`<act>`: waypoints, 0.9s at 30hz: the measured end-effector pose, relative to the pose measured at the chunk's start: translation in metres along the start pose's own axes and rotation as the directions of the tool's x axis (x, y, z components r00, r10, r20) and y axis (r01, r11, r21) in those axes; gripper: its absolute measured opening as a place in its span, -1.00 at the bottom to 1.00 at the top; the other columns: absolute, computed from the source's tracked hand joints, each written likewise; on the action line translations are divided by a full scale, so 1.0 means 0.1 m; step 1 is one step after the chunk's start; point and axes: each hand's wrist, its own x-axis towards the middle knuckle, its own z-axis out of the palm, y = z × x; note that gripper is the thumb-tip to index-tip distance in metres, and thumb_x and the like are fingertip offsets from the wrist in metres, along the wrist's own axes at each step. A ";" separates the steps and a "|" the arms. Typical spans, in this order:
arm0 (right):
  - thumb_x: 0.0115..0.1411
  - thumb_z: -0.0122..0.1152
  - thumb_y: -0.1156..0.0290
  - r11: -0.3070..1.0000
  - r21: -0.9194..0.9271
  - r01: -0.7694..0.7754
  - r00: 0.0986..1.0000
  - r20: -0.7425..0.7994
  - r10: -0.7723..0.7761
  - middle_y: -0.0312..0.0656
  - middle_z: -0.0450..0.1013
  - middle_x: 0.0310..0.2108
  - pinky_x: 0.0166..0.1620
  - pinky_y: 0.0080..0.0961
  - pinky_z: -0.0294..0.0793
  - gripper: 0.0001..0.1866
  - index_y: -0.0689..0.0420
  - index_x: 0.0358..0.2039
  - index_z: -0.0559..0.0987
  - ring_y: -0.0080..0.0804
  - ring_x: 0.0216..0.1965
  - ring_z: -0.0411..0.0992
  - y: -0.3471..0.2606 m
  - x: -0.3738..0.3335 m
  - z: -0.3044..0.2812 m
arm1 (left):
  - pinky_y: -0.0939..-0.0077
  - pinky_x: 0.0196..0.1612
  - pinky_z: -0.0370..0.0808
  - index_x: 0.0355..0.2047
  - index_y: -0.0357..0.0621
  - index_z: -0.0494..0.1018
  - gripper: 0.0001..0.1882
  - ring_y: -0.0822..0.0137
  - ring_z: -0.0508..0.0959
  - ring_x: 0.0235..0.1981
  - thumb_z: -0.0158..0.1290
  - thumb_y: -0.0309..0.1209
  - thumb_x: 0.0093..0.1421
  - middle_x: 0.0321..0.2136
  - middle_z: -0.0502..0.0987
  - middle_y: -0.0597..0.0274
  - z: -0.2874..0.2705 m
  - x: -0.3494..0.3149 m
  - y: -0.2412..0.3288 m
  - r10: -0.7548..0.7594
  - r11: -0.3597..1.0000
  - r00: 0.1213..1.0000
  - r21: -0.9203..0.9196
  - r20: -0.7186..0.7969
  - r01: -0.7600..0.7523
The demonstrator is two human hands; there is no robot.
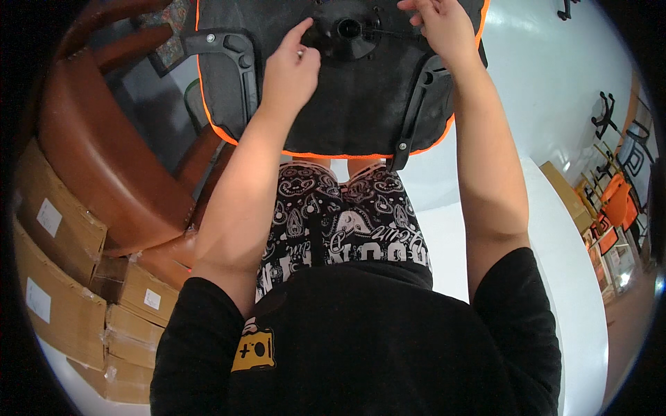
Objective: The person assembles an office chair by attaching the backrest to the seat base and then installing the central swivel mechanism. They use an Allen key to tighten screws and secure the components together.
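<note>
Head: had curved black-plastic armrests (250, 89) flanking left grip (291, 69); seemingly needed round glossy-black plate (354, 50) secured alongside; couldn't tell hold of left or right grip (444, 28).

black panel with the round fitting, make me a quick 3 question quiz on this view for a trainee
1. Which hand has its index fingertip at the rim of the round black fitting?

2. True or false: the black panel has blue edging.

3. The stacked boxes at the left of the view look to be made of:
a) clear plastic
b) brown cardboard
c) bare metal

Key
1. The left hand.
2. False; it has orange edging.
3. b
</note>
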 end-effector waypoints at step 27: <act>0.18 0.13 0.38 0.813 -0.441 0.381 0.924 0.190 -0.331 0.14 0.50 -0.37 -0.19 -0.17 0.44 -0.79 0.22 -0.25 0.41 0.12 -0.25 0.47 0.00 0.14 0.08 | 0.09 0.10 0.30 0.11 0.02 0.32 -0.31 -0.05 0.28 0.13 0.24 -0.04 -0.01 0.09 0.32 0.11 -0.01 0.02 0.25 0.417 0.557 0.903 0.813 -0.100 -0.167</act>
